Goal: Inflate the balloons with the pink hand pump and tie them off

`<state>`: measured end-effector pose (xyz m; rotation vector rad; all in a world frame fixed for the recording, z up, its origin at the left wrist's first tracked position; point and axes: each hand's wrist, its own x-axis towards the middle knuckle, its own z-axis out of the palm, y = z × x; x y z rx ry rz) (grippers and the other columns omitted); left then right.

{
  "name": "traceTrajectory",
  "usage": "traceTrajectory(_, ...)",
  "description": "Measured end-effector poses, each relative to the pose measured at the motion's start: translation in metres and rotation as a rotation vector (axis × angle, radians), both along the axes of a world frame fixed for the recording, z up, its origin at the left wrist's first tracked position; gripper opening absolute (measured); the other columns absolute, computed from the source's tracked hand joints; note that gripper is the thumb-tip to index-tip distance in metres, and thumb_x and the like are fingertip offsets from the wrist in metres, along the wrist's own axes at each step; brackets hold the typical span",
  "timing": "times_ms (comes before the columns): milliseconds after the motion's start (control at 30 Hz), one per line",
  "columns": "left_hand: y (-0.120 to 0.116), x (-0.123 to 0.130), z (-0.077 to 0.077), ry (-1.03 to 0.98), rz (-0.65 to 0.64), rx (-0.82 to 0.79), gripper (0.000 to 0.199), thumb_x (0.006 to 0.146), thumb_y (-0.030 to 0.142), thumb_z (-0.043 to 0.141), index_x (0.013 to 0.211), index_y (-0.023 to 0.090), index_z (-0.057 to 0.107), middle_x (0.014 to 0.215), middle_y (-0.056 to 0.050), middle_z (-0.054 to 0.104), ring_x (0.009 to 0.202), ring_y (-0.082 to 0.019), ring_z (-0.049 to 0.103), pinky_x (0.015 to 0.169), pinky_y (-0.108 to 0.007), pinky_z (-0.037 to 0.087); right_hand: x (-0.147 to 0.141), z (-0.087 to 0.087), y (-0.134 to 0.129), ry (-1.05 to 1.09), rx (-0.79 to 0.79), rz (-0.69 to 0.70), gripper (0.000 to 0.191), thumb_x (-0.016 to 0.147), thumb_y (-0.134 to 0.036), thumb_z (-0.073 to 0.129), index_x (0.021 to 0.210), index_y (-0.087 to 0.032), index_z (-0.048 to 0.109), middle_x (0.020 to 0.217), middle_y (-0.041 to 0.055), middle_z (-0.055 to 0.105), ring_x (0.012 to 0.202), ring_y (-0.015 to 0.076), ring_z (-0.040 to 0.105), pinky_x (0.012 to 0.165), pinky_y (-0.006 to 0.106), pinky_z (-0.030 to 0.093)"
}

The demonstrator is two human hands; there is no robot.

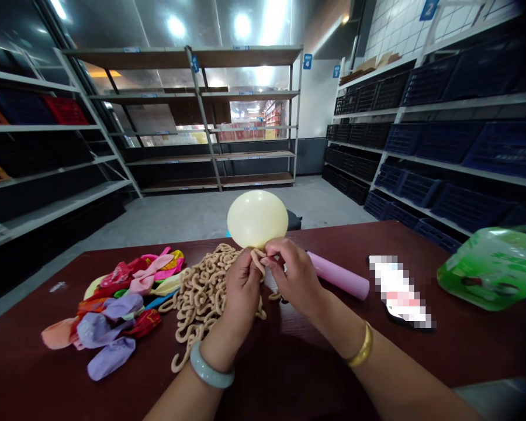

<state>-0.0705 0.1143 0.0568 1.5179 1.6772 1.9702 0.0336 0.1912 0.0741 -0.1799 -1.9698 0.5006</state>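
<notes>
A pale yellow inflated balloon (pixel 258 217) stands upright above my fingertips, its neck down between my hands. My left hand (pixel 242 286) is closed around a tan hook (pixel 258 263) that curves out beside the thumb. On the other side, my right hand (pixel 294 272) pinches at the balloon's neck, close against the hook. The knuckles partly hide the neck, so how it meets the hook is unclear. A pile of similar tan curved hooks (pixel 206 286) lies on the dark red table (pixel 289 380), just left of and behind my left hand.
Deflated coloured balloons (pixel 114 316) are heaped at the left. To the right lie a pink cylinder (pixel 339 276), a phone-like object with a blurred face (pixel 398 292) and a green liquid jug (pixel 486 269). Metal shelves (pixel 245 96) stand beyond the table, and dark crates (pixel 447 140) fill the right racks.
</notes>
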Motion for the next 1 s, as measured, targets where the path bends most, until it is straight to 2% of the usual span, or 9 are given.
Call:
traceTrajectory(133, -0.001, 0.0, 0.001, 0.081, 0.031, 0.018, 0.025, 0.094, 0.029, 0.047, 0.072, 0.018, 0.051, 0.067, 0.001, 0.049, 0.063, -0.012, 0.044, 0.06, -0.023, 0.035, 0.0, 0.003, 0.003, 0.018, -0.165, 0.067, 0.009, 0.084, -0.024, 0.064, 0.088, -0.021, 0.055, 0.084, 0.0013, 0.061, 0.074, 0.0146, 0.057, 0.068, 0.026, 0.046)
traceTrajectory(333, -0.005, 0.0, 0.0, 0.186, 0.098, 0.048, 0.021, 0.094, 0.025, 0.046, 0.075, 0.018, 0.052, 0.069, 0.002, 0.05, 0.063, -0.012, 0.045, 0.059, -0.024, 0.035, 0.004, 0.013, -0.001, 0.028, -0.151, 0.167, 0.006, 0.089, -0.023, 0.057, 0.084, -0.02, 0.059, 0.081, 0.0012, 0.063, 0.075, 0.0138, 0.057, 0.071, 0.026, 0.046)
traceTrajectory(433, -0.007, -0.002, -0.002, 0.223, 0.12, 0.064, 0.015, 0.093, 0.021, 0.047, 0.08, 0.018, 0.054, 0.072, 0.001, 0.052, 0.065, -0.012, 0.046, 0.061, -0.024, 0.036, 0.005, 0.013, -0.005, 0.05, -0.271, 0.156, 0.003, 0.085, -0.021, 0.062, 0.085, -0.02, 0.059, 0.079, -0.0001, 0.061, 0.068, 0.0122, 0.057, 0.062, 0.023, 0.046)
traceTrajectory(500, -0.008, -0.004, -0.004, 0.239, 0.112, 0.084, 0.013, 0.092, 0.019, 0.047, 0.081, 0.018, 0.054, 0.074, 0.0, 0.053, 0.067, -0.013, 0.047, 0.063, -0.025, 0.036, 0.004, 0.012, -0.006, 0.059, -0.329, 0.175, 0.007, 0.082, -0.021, 0.065, 0.087, -0.02, 0.06, 0.08, -0.0003, 0.063, 0.07, 0.0123, 0.059, 0.063, 0.023, 0.047)
traceTrajectory(633, -0.008, -0.009, -0.007, 0.31, 0.095, 0.109, 0.007, 0.09, 0.016, 0.05, 0.087, 0.018, 0.056, 0.078, 0.0, 0.055, 0.071, -0.014, 0.05, 0.065, -0.027, 0.038, 0.005, 0.012, -0.005, 0.045, -0.297, 0.189, 0.01, 0.081, -0.021, 0.069, 0.09, -0.022, 0.065, 0.085, -0.0001, 0.068, 0.077, 0.0131, 0.062, 0.072, 0.024, 0.048)
traceTrajectory(867, -0.006, -0.011, -0.009, 0.445, 0.191, 0.142, 0.009, 0.088, 0.014, 0.051, 0.094, 0.018, 0.057, 0.082, -0.002, 0.059, 0.074, -0.015, 0.054, 0.067, -0.028, 0.041, 0.01, 0.02, -0.004, 0.001, -0.276, 0.216, 0.004, 0.081, -0.021, 0.069, 0.081, -0.02, 0.065, 0.082, -0.0005, 0.064, 0.078, 0.0127, 0.058, 0.07, 0.023, 0.045)
traceTrajectory(933, -0.005, -0.012, -0.009, 0.458, 0.219, 0.131, 0.009, 0.088, 0.015, 0.051, 0.094, 0.017, 0.057, 0.083, -0.003, 0.06, 0.075, -0.015, 0.055, 0.068, -0.028, 0.042, 0.01, 0.021, -0.004, -0.008, -0.342, 0.224, 0.005, 0.08, -0.02, 0.068, 0.078, -0.02, 0.063, 0.08, -0.0006, 0.062, 0.076, 0.0127, 0.057, 0.069, 0.024, 0.045)
traceTrajectory(1000, -0.005, -0.013, -0.009, 0.462, 0.255, 0.105, 0.009, 0.089, 0.016, 0.05, 0.093, 0.017, 0.058, 0.082, -0.003, 0.061, 0.074, -0.016, 0.055, 0.068, -0.028, 0.042, 0.009, 0.019, -0.004, -0.015, -0.488, 0.258, 0.007, 0.081, -0.022, 0.066, 0.077, -0.019, 0.061, 0.078, -0.0009, 0.06, 0.07, 0.012, 0.056, 0.064, 0.024, 0.045)
